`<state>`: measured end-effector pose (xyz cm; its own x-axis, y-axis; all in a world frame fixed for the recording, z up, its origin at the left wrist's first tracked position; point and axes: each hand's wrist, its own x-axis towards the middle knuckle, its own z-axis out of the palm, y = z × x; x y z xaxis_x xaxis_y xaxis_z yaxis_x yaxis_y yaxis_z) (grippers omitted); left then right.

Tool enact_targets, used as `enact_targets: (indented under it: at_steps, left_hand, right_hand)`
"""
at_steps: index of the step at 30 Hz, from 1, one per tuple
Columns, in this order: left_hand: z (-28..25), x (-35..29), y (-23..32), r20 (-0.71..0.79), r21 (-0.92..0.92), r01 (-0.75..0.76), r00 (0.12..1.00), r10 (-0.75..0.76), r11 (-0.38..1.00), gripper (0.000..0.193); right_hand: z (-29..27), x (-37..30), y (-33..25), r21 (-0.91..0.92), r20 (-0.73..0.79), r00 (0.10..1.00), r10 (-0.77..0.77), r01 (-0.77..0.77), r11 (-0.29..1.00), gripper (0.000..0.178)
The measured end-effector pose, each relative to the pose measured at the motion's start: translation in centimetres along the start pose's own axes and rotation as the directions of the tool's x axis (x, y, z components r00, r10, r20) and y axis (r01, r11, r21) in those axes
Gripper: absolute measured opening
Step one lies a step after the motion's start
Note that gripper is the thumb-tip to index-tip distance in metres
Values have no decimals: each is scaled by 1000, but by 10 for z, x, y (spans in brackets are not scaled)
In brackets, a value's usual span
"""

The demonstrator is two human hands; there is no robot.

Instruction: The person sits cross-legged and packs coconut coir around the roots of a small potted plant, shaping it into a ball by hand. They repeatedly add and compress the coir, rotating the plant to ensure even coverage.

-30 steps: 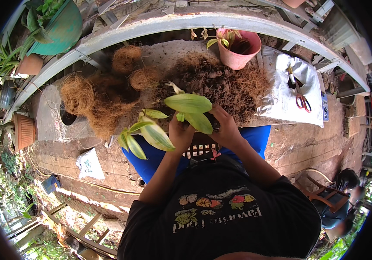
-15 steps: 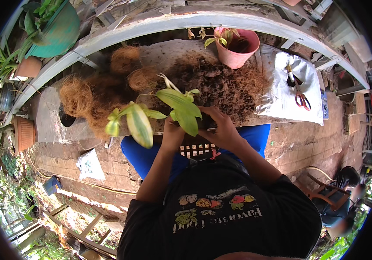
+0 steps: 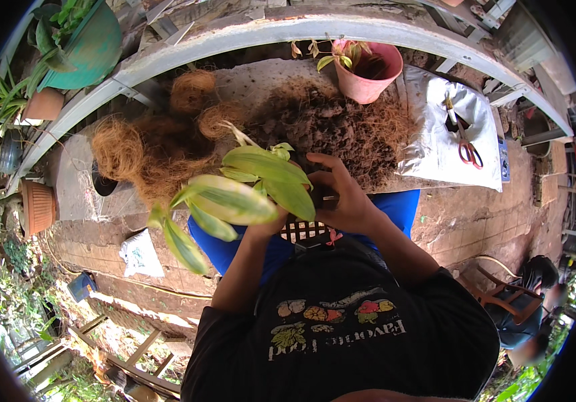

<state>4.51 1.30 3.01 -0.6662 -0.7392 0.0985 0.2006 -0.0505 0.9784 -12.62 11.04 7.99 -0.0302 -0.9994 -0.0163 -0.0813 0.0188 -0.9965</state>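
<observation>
A leafy plant (image 3: 238, 199) with broad, yellow-green variegated leaves leans to the left above my lap. My left hand (image 3: 273, 224) is at its base, mostly covered by the leaves, and seems closed around the stems. On the plant's right side, my right hand (image 3: 350, 199) has its forefinger stretched out and its other fingers bent, spread apart. What lies in the shadow between the two hands I cannot make out. Just beyond them, dark soil (image 3: 321, 124) mixed with brown fibre is heaped on the table (image 3: 261, 77).
Coconut fibre clumps (image 3: 119, 149) lie at the left. A pink pot (image 3: 368, 79) with a drooping plant stands at the back. Red-handled scissors (image 3: 466, 149) rest on a white sack (image 3: 435, 157) at the right. A metal rail (image 3: 288, 31) runs behind the table.
The plant has tilted and turned, its variegated leaves swinging nearer and across my left hand. My right hand's fingers have spread and shifted slightly away from the leaves.
</observation>
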Motion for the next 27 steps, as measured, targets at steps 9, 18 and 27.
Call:
enact_targets:
  at_steps: [9, 18, 27]
  left_hand:
    - [2, -10, -4, -93, -76, 103, 990, -110, 992, 32]
    - [10, -2, 1, -32, -203, 66, 997, -74, 977, 31]
    - [14, 3, 6, 41, -64, -63, 997, 66, 996, 48]
  right_hand:
    - [-2, 0, -9, -247, -33, 991, -127, 115, 962, 96]
    - [4, 0, -5, -424, -100, 958, -268, 203, 883, 89]
    - [12, 4, 3, -413, -153, 915, -372, 283, 866, 76]
